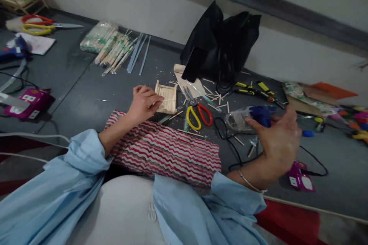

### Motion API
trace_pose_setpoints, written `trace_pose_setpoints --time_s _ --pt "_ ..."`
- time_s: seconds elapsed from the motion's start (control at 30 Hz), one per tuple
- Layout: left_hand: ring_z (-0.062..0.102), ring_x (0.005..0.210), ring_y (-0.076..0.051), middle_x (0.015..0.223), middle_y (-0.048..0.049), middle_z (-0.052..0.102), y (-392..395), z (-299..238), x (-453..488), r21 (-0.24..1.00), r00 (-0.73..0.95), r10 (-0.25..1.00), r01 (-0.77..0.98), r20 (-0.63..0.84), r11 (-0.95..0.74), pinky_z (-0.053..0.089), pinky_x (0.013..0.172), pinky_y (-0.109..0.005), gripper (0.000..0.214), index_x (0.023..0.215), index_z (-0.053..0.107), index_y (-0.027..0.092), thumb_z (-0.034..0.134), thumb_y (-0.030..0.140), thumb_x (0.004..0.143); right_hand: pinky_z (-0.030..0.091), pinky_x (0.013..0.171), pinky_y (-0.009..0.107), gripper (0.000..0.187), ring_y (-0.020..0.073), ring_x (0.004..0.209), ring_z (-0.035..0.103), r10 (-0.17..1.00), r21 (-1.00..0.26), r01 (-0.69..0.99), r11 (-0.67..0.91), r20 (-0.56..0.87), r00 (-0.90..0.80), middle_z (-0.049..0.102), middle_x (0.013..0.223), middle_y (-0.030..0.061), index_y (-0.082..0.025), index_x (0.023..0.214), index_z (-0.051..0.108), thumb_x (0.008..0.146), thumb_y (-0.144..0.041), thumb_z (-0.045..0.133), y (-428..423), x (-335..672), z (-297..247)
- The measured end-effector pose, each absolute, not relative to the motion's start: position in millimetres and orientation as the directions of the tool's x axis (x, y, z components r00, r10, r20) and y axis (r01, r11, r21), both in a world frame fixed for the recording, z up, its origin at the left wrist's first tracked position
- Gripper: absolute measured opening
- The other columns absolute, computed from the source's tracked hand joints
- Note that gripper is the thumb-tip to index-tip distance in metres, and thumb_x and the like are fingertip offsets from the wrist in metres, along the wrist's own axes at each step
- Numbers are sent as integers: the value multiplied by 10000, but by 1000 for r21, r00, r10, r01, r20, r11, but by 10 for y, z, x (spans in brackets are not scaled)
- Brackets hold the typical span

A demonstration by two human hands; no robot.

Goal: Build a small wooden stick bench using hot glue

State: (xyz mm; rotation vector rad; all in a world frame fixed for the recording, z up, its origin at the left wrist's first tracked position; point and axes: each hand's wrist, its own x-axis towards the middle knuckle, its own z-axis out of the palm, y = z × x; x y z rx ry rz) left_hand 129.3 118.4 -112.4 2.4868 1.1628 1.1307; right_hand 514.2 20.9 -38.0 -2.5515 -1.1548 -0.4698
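Two hands reach out from pale blue sleeves over a dark grey floor strewn with craft things. The left hand (pixel 143 101) is curled, its fingertips resting on the near left edge of a small wooden stick panel (pixel 166 98) that lies flat near the middle of the floor; whether it pinches the panel or only presses on it cannot be told. The right hand (pixel 278 141) is open with fingers spread and palm turned inward, raised just in front of a blue and clear glue gun (pixel 250 116). Its thumb overlaps the gun, but contact is not clear. Yellow and red scissors (pixel 198 116) lie between the panel and the gun, loose sticks scattered about them. A red and white striped cloth (pixel 163 149) lies at the near edge under the left forearm. A black bag (pixel 221 46) stands against the wall at the far edge, and stick bundles (pixel 112 46) lie toward the far left corner, well apart from both hands.
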Motion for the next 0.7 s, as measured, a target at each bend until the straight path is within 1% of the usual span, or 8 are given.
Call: trace_pose_setpoints --time_s 0.07,0.13,0.23,0.27,0.33,0.4,0.53,0.7 --pt "617 986 -212 901 -31 761 1186 -1125 1293 447 406 722 585 561 -677 342 966 -458 203 968 757 252 557 284 966 440 768 507 1116 417 1032 635 665 -85 772 -630 453 593 688 1147 323 -51 1400 523 495 -562 929 120 5071 -313" --pt "615 994 -211 910 -28 764 1186 -1127 1294 448 407 725 588 556 -674 339 976 -461 200 977 759 258 561 288 964 481 781 518 1015 402 1004 657 665 -100 819 -565 532 524 713 1092 277 -63 1366 569 552 -569 906 2 4883 -201" --pt "611 988 -202 911 -23 765 1177 -1127 1301 435 406 713 586 572 -683 337 976 -452 202 977 760 261 561 293 966 495 568 347 751 252 801 681 639 -248 945 -214 696 327 722 1080 170 -167 1359 586 741 -532 808 -165 4371 -61" --pt "609 981 -201 906 -22 764 1170 -1125 1305 431 403 708 586 581 -687 337 974 -451 203 973 760 259 560 296 967 496 564 306 616 212 796 678 654 -261 962 -78 715 247 722 1087 128 -212 1352 597 815 -461 770 -197 4162 -49" --pt "604 976 -203 911 -24 759 1153 -1120 1314 429 405 704 582 584 -691 335 977 -456 212 979 758 254 552 301 972 502 615 271 419 158 764 652 704 -151 975 164 710 -8 716 990 52 -246 1294 627 894 -338 711 -204 3747 -101" --pt "601 975 -209 916 -29 756 1133 -1111 1326 442 407 708 573 578 -690 330 986 -470 218 982 758 249 547 306 973 513 724 275 356 168 852 644 739 -54 940 336 634 -227 701 968 58 -209 1285 625 942 -300 650 -126 3403 -240" --pt "605 982 -222 908 -38 756 1096 -1085 1347 482 413 728 555 547 -678 330 993 -494 199 974 756 240 561 265 945 426 686 285 316 180 851 587 805 123 916 383 443 -396 669 900 64 -208 1300 628 1006 -229 515 193 3066 -601" --pt "611 962 -239 872 -51 758 1104 -1062 1352 490 422 745 568 516 -661 338 979 -507 193 916 750 221 558 210 897 358 674 306 339 199 874 543 869 136 937 321 351 -348 646 938 85 -234 1295 629 1009 -168 462 508 3041 -843"
